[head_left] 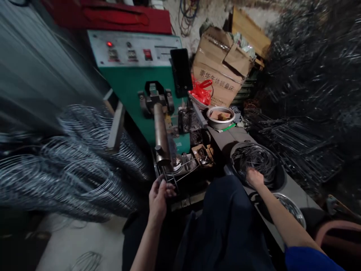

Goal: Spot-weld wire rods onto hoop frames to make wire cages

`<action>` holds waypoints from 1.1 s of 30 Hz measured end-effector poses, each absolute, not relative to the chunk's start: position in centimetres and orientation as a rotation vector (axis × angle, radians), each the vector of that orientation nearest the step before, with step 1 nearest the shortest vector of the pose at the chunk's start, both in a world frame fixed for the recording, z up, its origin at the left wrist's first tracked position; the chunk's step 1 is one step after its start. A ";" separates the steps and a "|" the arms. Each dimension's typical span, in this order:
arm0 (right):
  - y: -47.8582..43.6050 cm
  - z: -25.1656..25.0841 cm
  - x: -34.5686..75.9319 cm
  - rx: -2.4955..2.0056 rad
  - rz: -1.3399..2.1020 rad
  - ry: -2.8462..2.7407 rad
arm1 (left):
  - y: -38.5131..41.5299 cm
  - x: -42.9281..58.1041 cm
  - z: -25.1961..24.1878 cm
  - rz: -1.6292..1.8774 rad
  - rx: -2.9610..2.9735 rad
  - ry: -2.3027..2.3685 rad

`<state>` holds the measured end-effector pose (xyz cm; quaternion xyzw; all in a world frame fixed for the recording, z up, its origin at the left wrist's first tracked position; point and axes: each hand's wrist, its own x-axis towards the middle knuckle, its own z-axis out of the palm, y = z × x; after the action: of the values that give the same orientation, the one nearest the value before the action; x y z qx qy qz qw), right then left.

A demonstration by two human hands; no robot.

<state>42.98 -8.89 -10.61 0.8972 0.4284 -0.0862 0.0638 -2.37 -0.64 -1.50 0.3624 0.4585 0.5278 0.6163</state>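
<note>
My left hand (159, 199) is raised at the front of a green spot-welding machine (132, 101), its fingers curled around a thin wire frame (176, 177). The frame's far end reaches beneath the machine's thick metal electrode arm (161, 135). My right hand (255, 177) rests on a tangle of wire rings (255, 160) inside a round metal tub (278, 175). Its fingertips are hidden among the wires, so I cannot tell whether they grip anything.
Bundles of wire rings (70, 177) hang close on the left. Stacked wire racks (304, 150) fill the right. Behind the tub are a metal bowl (220, 117), a red plastic bag (201, 92) and a cardboard box (220, 67). A second metal basin (290, 209) sits near my right forearm.
</note>
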 end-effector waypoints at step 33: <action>-7.9 -4.4 40.3 3.255 -0.425 1.566 | -4.8 -3.4 -1.4 1.280 0.782 1.243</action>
<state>40.32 -7.88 -4.45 0.8677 0.4173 -0.1132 -0.2452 -3.38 -4.79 -1.45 0.3322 0.5277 0.5435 0.5620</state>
